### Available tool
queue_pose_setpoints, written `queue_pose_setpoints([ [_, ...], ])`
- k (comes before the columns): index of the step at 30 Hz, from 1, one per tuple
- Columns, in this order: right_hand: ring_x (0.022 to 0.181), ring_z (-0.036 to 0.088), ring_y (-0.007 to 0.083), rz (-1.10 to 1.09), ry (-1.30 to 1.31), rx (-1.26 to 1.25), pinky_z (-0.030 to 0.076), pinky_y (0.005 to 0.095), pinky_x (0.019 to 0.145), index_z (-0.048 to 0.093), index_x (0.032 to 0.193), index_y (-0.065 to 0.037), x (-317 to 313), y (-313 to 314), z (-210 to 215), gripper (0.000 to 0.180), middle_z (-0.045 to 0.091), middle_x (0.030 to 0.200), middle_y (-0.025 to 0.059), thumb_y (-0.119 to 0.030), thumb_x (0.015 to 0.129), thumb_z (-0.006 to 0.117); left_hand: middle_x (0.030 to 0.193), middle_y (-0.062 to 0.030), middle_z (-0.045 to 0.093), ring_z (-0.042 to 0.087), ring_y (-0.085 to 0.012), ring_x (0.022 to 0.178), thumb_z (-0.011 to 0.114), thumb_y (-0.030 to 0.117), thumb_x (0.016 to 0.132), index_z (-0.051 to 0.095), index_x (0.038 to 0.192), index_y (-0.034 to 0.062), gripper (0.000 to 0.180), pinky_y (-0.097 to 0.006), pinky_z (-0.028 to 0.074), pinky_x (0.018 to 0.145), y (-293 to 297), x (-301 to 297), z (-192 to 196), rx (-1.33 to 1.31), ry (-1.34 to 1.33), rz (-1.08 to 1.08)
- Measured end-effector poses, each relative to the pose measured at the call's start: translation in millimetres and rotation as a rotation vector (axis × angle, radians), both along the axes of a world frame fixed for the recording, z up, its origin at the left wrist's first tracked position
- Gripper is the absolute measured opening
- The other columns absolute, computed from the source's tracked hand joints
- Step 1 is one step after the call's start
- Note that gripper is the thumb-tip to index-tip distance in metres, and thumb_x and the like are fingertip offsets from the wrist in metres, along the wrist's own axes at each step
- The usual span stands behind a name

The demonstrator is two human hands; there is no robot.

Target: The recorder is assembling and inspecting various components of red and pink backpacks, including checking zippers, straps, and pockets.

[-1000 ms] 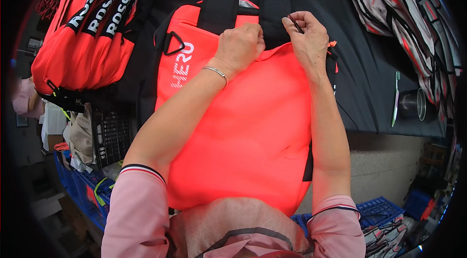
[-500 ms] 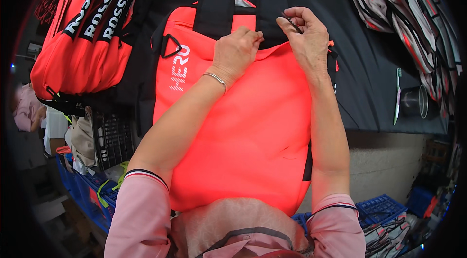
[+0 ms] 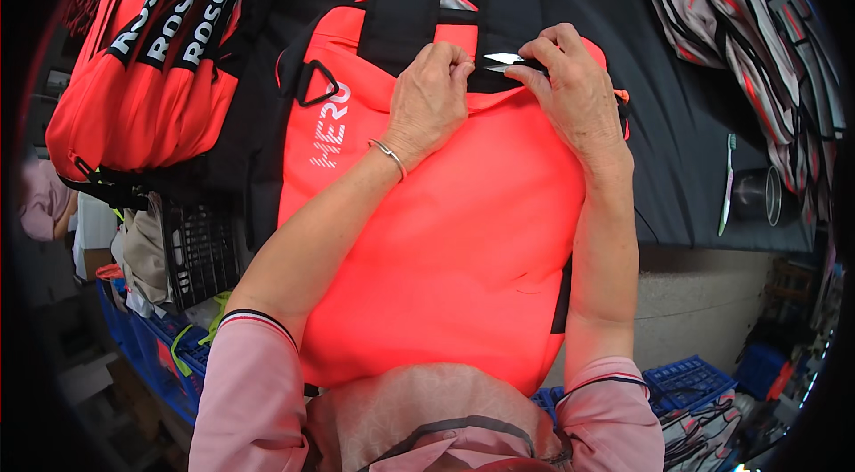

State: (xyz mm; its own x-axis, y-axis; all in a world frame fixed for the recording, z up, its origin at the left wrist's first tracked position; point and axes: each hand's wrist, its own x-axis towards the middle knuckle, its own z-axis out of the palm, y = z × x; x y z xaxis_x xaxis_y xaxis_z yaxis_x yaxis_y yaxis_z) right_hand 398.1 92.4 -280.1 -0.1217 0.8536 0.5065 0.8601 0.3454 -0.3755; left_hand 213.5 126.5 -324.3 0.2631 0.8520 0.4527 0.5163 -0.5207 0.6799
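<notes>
A bright red-orange backpack [image 3: 436, 249] with black shoulder straps [image 3: 401, 4] lies flat in front of me, its lower end against my body. My left hand [image 3: 430, 96] is closed in a pinch over the upper part of the bag; what its fingertips hold is too small to make out. My right hand [image 3: 574, 93] is closed around a pair of small thread snips [image 3: 504, 62]. Their two silver blades stand slightly apart and point left, toward my left fingertips. A black triangular ring [image 3: 318, 83] sits on the bag's upper left.
Several red and black bags [image 3: 142, 116] are piled at the left. White-grey bags with black trim [image 3: 712, 36] hang over the right side of the black-covered table [image 3: 659, 160]. A toothbrush [image 3: 728, 187] and a clear cup [image 3: 761, 196] stand near its edge. Blue crates [image 3: 686, 380] are below.
The snips' blades now show clearly between my right fingers, pointing left. My right hand has shifted slightly right and down; the left hand has moved slightly left, still pinched.
</notes>
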Motion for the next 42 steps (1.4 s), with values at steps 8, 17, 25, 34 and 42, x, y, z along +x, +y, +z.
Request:
queue_pose_setpoints([
  [8,0.073,0.060,0.0246,0.134,-0.047,0.030,0.050,0.0361,0.064,0.064,0.085,-0.002,-3,7,-6,0.021,0.055,0.089,0.0057,-0.016,0.077,0.077,0.084,-0.0137,0.061,0.062,-0.0300,0.073,0.061,0.003,0.089,0.054,0.090,-0.0013,0.008,-0.038,0.049,0.065,0,0,-2,0.042,0.009,0.004],
  [17,0.072,0.059,0.0252,0.081,-0.144,-0.013,0.049,0.0367,0.062,0.063,0.082,-0.002,-4,5,-6,0.022,0.051,0.084,0.0075,-0.019,0.078,0.077,0.086,-0.0134,0.059,0.062,-0.0327,0.079,0.060,0.003,0.089,0.053,0.092,0.0003,0.008,-0.041,0.049,0.070,-1,-5,4,0.028,-0.003,-0.034],
  [25,0.080,0.063,0.0175,0.009,0.361,-0.209,0.052,0.0310,0.074,0.067,0.104,-0.005,11,4,2,0.046,0.066,0.094,0.0042,-0.025,0.068,0.087,0.078,-0.0092,0.065,0.067,-0.0258,0.083,0.066,0.007,0.082,0.060,0.068,0.0039,0.016,-0.037,0.052,0.081,-63,-56,37,-0.129,0.013,-0.748],
  [34,0.071,0.066,0.0204,0.201,0.134,-0.488,0.049,0.0314,0.067,0.074,0.087,-0.008,11,-9,7,0.027,0.070,0.079,0.0048,-0.022,0.065,0.081,0.097,-0.0119,0.068,0.066,-0.0291,0.079,0.066,0.012,0.086,0.068,0.069,-0.0018,0.022,-0.037,0.053,0.073,6,-76,57,-0.050,0.570,-0.157],
  [42,0.070,0.066,0.0223,0.235,0.114,-0.464,0.049,0.0331,0.066,0.072,0.083,-0.006,2,-9,10,0.025,0.069,0.077,0.0052,-0.019,0.063,0.080,0.098,-0.0108,0.066,0.067,-0.0298,0.082,0.070,0.016,0.084,0.071,0.091,0.0028,0.015,-0.041,0.054,0.072,32,-59,47,-0.114,0.580,-0.113],
])
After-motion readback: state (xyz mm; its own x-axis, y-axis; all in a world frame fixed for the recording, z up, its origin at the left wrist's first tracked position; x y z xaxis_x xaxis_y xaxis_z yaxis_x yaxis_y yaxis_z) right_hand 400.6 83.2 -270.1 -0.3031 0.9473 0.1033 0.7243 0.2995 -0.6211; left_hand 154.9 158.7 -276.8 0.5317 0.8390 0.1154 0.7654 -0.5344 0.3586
